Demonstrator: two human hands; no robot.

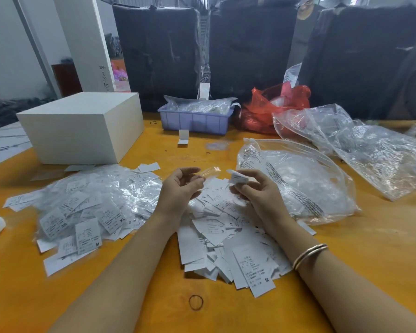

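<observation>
Because the small clear plastic sleeve [208,173] pinched in the left hand [183,186] seems limp and slick, the right hand [257,192], pinching a light folded white paper label [238,177] above the orange counter [238,316], should probably feed it edge-first.

The label pile [226,236] lies mid-table [226,316]. Left of the pile lies a heap of bagged labels [89,203], and behind-left of it stands a box [82,126]. Straight behind the pile sits a tray [195,122], with a folded label [183,138] between them. A carrier bag [274,109] lies behind-right. A zip bag [298,179] lies just right of the pile, clear bags [370,150] farther right. A rubber band [196,302] lies before it. Above its far edge the left hand [180,188] holds a sleeve [208,173], the right hand [257,191] a label [238,177].
</observation>
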